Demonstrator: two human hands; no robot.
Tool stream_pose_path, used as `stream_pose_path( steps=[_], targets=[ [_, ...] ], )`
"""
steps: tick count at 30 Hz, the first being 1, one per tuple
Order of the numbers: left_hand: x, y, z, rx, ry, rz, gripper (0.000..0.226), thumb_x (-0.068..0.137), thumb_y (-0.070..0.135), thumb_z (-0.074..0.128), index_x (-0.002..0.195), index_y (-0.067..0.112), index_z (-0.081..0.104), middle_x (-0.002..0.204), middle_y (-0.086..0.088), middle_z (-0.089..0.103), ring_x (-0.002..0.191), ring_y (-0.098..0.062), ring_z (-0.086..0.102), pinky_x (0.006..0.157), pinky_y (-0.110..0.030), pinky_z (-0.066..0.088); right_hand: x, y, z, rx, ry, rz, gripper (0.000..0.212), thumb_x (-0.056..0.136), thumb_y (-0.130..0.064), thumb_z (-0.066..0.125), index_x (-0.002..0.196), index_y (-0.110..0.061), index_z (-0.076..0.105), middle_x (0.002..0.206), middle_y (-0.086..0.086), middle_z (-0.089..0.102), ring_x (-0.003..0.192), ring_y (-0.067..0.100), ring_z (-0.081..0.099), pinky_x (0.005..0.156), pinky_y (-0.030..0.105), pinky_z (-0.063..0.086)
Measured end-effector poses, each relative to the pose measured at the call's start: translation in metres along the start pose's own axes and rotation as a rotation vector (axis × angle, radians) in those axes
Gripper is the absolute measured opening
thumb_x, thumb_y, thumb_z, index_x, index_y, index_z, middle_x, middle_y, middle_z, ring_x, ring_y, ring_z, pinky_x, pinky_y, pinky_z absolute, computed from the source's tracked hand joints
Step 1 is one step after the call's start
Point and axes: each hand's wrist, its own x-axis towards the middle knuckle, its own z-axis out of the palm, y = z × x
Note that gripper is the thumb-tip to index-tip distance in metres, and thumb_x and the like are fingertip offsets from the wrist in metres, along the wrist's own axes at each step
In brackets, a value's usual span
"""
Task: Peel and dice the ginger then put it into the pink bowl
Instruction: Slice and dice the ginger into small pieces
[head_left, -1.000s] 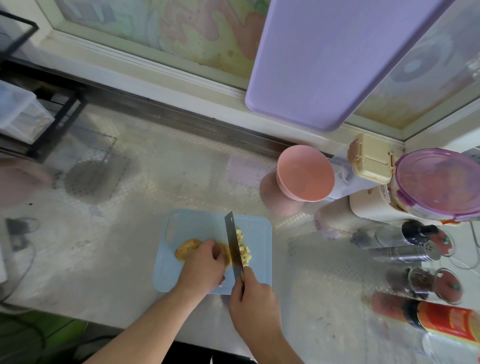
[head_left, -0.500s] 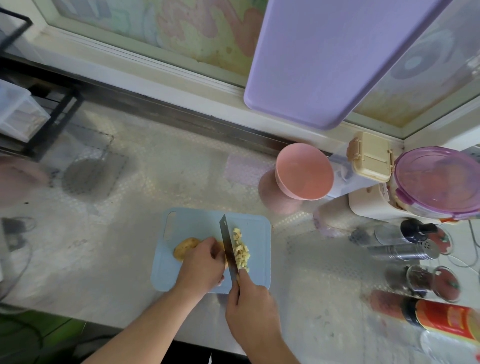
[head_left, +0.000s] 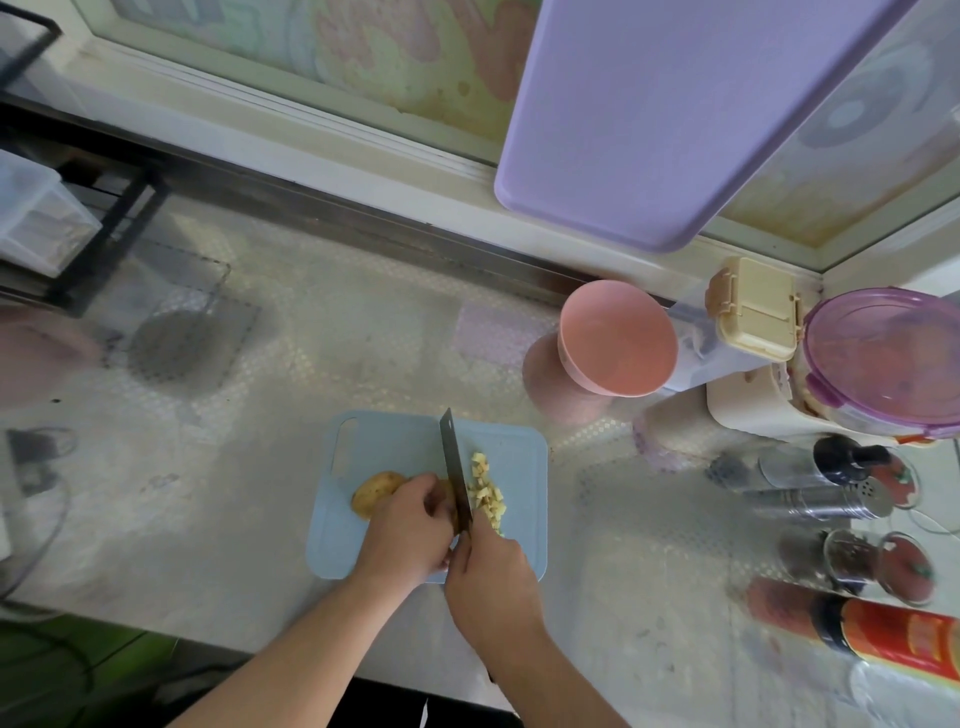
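Left hand (head_left: 408, 525) curled gripping ginger (head_left: 375, 492), right hand (head_left: 491, 574) clasping knife (head_left: 456, 475) upright

Two bare forearms, sleeveless to the frame edge, no jewellery.

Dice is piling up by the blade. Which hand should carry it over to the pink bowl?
Probably the right hand: the diced ginger and the pink bowl both lie on its side, though it holds the knife. The left hand is pinning the ginger piece.
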Motion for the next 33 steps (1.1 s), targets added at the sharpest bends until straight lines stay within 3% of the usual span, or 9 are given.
stream_pose_path(
  steps=[4,8,14,19,33],
  targets=[
    [-0.001,-0.001,0.0,0.059,0.004,-0.001,0.02,0.1,0.02,0.057,0.08,0.019,0.058,0.073,-0.002,0.066,0.071,-0.024,0.066,0.068,-0.044,0.058,0.006,-0.002,0.002,-0.009,0.017,-0.003,0.018,0.1,-0.023,0.037,0.115,-0.024,0.047,0.083,0.003,0.065,0.079,0.027,0.067,0.069,0.042,0.058],
    [-0.002,0.0,-0.001,0.053,-0.018,-0.02,0.02,0.103,0.022,0.051,0.085,0.018,0.059,0.078,-0.004,0.068,0.072,-0.023,0.069,0.072,-0.048,0.063,0.006,0.002,0.003,-0.022,0.018,-0.016,0.013,0.102,-0.024,0.035,0.111,-0.025,0.045,0.08,0.001,0.065,0.075,0.025,0.067,0.068,0.043,0.059],
    [-0.004,-0.003,0.001,-0.047,-0.071,-0.054,0.018,0.105,0.018,0.05,0.091,0.013,0.06,0.078,-0.016,0.07,0.063,-0.03,0.072,0.058,-0.047,0.064,0.0,0.012,0.006,0.01,0.055,-0.012,0.013,0.103,-0.025,0.038,0.111,-0.025,0.047,0.071,-0.005,0.054,0.067,0.019,0.057,0.058,0.032,0.047],
    [-0.003,-0.003,0.003,-0.129,-0.077,-0.077,0.021,0.105,0.015,0.05,0.086,0.009,0.057,0.077,-0.021,0.066,0.06,-0.032,0.067,0.053,-0.035,0.06,-0.012,0.018,0.004,0.032,0.078,-0.02,0.009,0.105,-0.03,0.036,0.107,-0.03,0.045,0.069,-0.004,0.055,0.061,0.016,0.057,0.054,0.029,0.048],
    [-0.005,-0.003,0.005,-0.091,-0.056,-0.05,0.025,0.105,0.02,0.046,0.086,0.012,0.059,0.074,-0.014,0.067,0.058,-0.028,0.068,0.052,-0.032,0.058,-0.013,0.015,0.008,0.012,0.069,-0.028,0.013,0.105,-0.034,0.036,0.11,-0.032,0.047,0.076,-0.006,0.063,0.066,0.017,0.064,0.062,0.03,0.06]
  ],
)
